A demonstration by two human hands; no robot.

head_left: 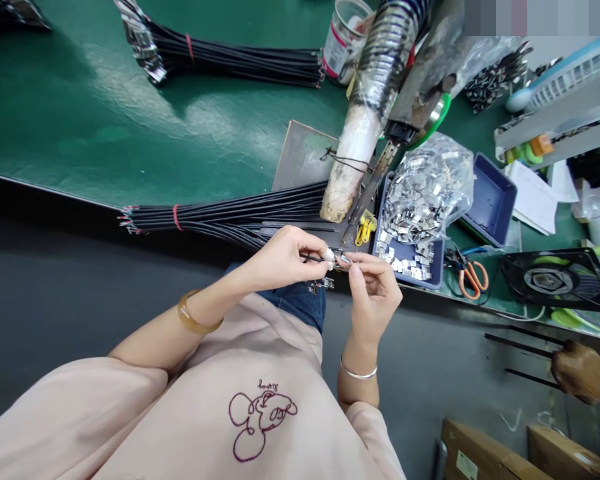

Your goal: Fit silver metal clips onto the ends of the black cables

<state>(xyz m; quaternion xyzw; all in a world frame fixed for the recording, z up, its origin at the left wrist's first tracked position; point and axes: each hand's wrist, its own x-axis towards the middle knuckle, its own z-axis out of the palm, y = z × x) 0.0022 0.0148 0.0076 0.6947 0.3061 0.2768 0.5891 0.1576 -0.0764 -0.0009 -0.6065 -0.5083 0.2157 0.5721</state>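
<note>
Left of the blue parts tray (437, 265): left hand (290, 259) pinches a black cable (311, 257); right hand (373, 287) grips a small metal connector (347, 259) at its tip. Fingertips mask the join; seating unclear. Farther left of tray, cable bundle (220, 215), right end lost behind tape-wrapped duct (353, 137). Clear bag (453, 167) covers the tray's far part. Orange-handled scissors (465, 287) right of tray.

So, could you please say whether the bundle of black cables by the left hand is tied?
Tied: a red band wraps around the bundle of black cables near its left end.
</note>
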